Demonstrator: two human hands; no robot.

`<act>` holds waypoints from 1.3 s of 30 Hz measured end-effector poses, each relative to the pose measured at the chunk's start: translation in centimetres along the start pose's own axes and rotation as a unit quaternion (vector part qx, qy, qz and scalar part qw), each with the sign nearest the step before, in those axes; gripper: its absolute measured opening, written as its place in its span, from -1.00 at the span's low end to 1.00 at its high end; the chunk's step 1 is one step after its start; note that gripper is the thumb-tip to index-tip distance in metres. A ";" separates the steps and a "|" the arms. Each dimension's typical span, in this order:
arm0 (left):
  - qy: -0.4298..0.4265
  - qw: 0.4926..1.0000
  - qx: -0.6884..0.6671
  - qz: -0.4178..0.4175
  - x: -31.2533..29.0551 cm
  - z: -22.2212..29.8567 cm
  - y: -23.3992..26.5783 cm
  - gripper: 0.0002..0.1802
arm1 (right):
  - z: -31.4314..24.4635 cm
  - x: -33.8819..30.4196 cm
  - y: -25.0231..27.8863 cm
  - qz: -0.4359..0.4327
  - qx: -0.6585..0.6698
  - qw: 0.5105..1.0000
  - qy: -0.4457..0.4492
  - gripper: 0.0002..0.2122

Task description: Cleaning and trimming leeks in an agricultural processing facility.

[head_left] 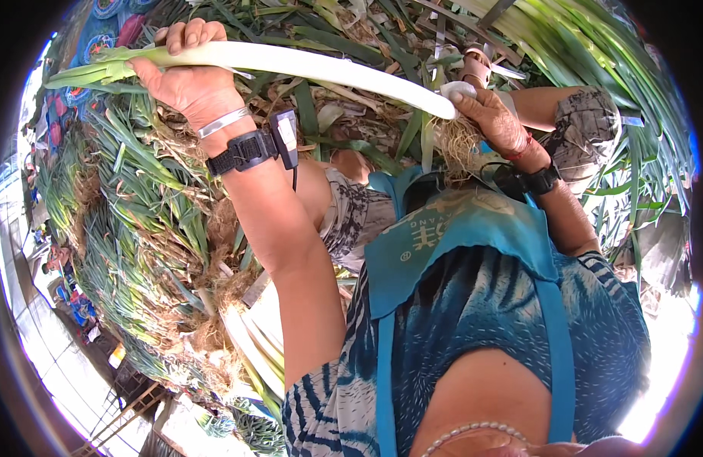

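Observation:
A long green onion [313, 62] with a smooth white stalk stretches between my two hands, bowing slightly downward to the right. My left hand [190, 80] is wrapped round its upper part, where the white turns to green leaves [88, 72]. At the other end, my right hand [494, 118] is closed at the root base, its thumb beside the stalk. Stringy pale roots [459, 148] hang below that hand. A small whitish piece [459, 89] shows at its fingertips; I cannot make out what it is.
Heaped green onions [153, 221] with dry roots lie on the left. More long leaves [595, 42] are bundled at the upper right. Loose trimmed leaves and husks [344, 107] cover the ground ahead. Peeled white stalks [252, 343] lie beside my left arm.

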State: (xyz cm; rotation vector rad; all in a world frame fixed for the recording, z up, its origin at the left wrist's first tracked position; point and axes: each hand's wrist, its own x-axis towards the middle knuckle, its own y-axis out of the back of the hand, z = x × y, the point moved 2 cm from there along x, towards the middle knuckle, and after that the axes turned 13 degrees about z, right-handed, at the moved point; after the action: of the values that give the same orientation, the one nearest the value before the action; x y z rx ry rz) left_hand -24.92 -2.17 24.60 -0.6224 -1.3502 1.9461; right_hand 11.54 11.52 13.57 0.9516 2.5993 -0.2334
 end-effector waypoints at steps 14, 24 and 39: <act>-0.072 0.969 0.195 0.134 -0.5 -1.1 -1.2 -0.44 | -4.2 -2.5 -1.4 -0.042 -0.200 0.957 0.204 -0.72; -0.052 0.957 0.222 0.179 1.2 -1.0 2.2 -0.45 | -2.0 -1.5 -1.2 0.005 -0.322 0.910 0.261 -0.77; 0.038 0.979 0.097 -0.178 0.4 -2.6 -2.6 -0.37 | 0.9 0.9 -0.8 -0.101 -0.197 0.973 0.062 -0.74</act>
State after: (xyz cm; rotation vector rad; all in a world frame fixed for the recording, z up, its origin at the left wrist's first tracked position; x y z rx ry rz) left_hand -22.71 0.35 26.13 -0.3306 -1.1202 1.7170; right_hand 10.68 11.21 12.38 0.5779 2.7096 0.2917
